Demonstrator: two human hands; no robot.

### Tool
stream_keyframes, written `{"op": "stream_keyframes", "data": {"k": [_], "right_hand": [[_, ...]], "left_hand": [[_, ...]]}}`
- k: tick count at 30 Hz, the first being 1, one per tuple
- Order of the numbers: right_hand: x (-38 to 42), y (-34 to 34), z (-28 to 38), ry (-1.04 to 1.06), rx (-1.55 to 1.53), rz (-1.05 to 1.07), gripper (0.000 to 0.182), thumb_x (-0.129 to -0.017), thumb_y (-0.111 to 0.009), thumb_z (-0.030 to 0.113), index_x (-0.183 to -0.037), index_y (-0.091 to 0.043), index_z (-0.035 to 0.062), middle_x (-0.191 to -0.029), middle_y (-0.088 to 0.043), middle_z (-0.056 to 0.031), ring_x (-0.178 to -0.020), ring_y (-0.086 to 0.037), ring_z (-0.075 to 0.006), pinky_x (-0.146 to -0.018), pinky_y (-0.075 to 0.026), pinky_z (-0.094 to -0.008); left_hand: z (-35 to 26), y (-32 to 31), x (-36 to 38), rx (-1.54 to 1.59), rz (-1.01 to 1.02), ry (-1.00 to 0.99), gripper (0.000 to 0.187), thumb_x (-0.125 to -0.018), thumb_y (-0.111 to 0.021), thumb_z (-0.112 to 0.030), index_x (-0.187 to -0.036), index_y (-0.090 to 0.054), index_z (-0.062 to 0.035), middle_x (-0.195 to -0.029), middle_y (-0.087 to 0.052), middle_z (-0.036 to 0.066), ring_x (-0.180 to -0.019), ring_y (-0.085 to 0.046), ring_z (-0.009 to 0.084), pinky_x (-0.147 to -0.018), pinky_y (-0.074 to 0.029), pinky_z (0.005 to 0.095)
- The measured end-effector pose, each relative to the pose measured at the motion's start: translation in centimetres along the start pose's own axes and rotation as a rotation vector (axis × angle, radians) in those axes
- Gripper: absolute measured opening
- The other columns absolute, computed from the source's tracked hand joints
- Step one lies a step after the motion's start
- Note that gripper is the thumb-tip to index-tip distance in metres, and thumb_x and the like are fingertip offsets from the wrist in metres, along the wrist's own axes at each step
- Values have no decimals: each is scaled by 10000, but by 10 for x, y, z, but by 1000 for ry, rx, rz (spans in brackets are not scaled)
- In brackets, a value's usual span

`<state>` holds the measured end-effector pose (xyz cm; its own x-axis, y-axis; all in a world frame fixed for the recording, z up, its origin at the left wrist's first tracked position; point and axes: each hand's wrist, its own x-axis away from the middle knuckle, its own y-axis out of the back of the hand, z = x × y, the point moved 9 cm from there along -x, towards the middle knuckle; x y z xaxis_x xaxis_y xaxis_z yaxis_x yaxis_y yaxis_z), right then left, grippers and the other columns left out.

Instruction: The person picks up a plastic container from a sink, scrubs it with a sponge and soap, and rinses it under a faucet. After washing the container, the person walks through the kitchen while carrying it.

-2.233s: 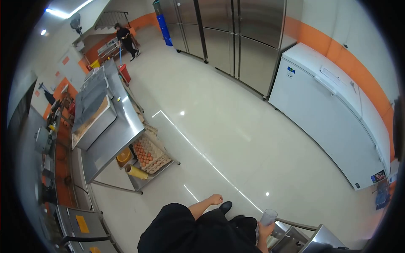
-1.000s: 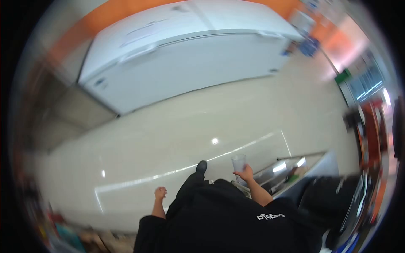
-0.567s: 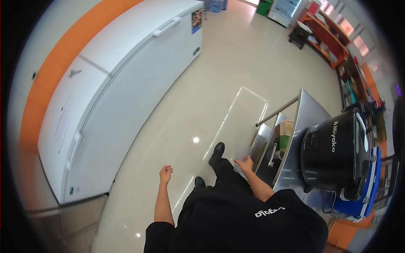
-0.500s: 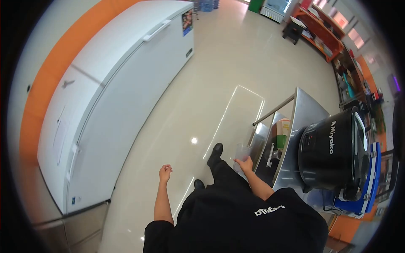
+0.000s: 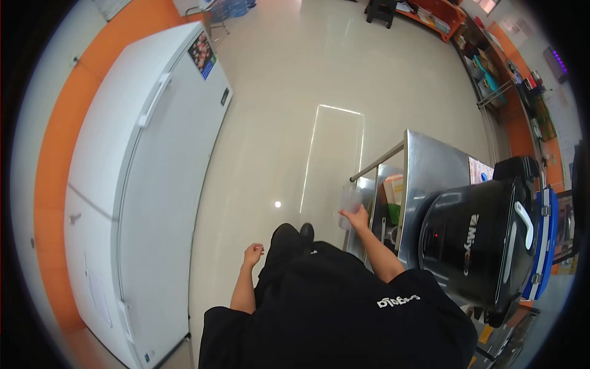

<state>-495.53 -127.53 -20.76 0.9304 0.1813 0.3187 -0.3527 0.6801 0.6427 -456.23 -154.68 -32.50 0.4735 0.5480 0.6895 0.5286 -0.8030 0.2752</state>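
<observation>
In the head view, my right hand [image 5: 357, 217] grips a tall, clear plastic container [image 5: 351, 198], held upright beside the metal cart [image 5: 424, 157]. Its thumb and fingers wrap around the container's lower part. To the left, over the floor next to my leg, my left hand [image 5: 253, 253] hangs with its fingers curled in and nothing visible in them. On the cart's top stands a large black Miyako rice cooker [image 5: 458, 240] with a white spoon-shaped piece [image 5: 524, 225] at its lid. A carton [image 5: 393, 187] sits on the cart's lower shelf, near my right hand.
A long white chest freezer [image 5: 163, 190] lines the left side. Shiny tiled floor [image 5: 270, 117] runs ahead between freezer and cart. Behind the cooker is a blue cool box [image 5: 544, 246]. A black stool [image 5: 381, 11] and an orange shelf [image 5: 439, 21] stand far off, with loaded shelving [image 5: 488, 80] at right.
I have moved forward along the freezer, and the view has turned. My right hand still holds the container, now closer to the cart's front corner; my left hand has swung nearer my body.
</observation>
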Motion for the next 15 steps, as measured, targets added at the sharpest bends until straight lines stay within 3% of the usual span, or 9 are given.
{"op": "stream_keyframes", "data": {"k": [3, 5, 9, 11, 12, 15], "right_hand": [[-31, -13, -21, -46, 12, 31, 715, -451, -837, 409, -963, -558, -4, -922, -612, -150, -860, -599, -261, -762, -479, -369], [-44, -12, -20, -16, 53, 23, 683, -463, -829, 408, -946, -545, 16, -902, -611, -139, -837, -599, -272, -746, -481, -361], [-74, -14, -39, 15, 311, 38, 769, -425, -832, 459, -979, -538, 12, -982, -588, -167, -914, -577, -305, -802, -463, -382], [-88, -11, -48, -58, 386, 123, 805, -418, -833, 475, -1000, -533, 8, -1021, -576, -171, -962, -564, -306, -820, -455, -385], [-91, 0, -44, -144, 387, 73, 805, -417, -832, 479, -995, -536, 3, -1008, -584, -174, -957, -570, -309, -818, -458, -386], [-93, 19, -32, -298, 266, -56, 807, -415, -830, 487, -988, -545, -5, -985, -599, -180, -943, -582, -315, -814, -462, -387]], "left_hand": [[-27, 15, -51, -226, -27, -154, 364, -833, -453, -345, -837, -647, -37, -720, -640, 119, -724, -629, 226, -685, -483, 356], [-23, 21, -93, -260, 16, -43, 325, -820, -484, -318, -849, -648, -38, -757, -658, 118, -765, -637, 228, -720, -485, 359], [-77, 20, -148, -234, 154, 198, 224, -818, -544, -207, -958, -614, -47, -823, -659, 94, -713, -656, 191, -557, -526, 320], [-136, 24, -175, -431, 205, 135, 249, -813, -556, -210, -985, -598, -35, -848, -657, 106, -731, -657, 202, -553, -531, 336], [-160, 24, -189, -414, 214, 233, 262, -802, -572, -215, -983, -597, -28, -844, -659, 100, -724, -658, 196, -531, -527, 324], [-232, 15, -265, -370, 266, 130, 250, -794, -576, -212, -957, -610, -25, -835, -662, 103, -716, -659, 195, -551, -529, 308]]}}
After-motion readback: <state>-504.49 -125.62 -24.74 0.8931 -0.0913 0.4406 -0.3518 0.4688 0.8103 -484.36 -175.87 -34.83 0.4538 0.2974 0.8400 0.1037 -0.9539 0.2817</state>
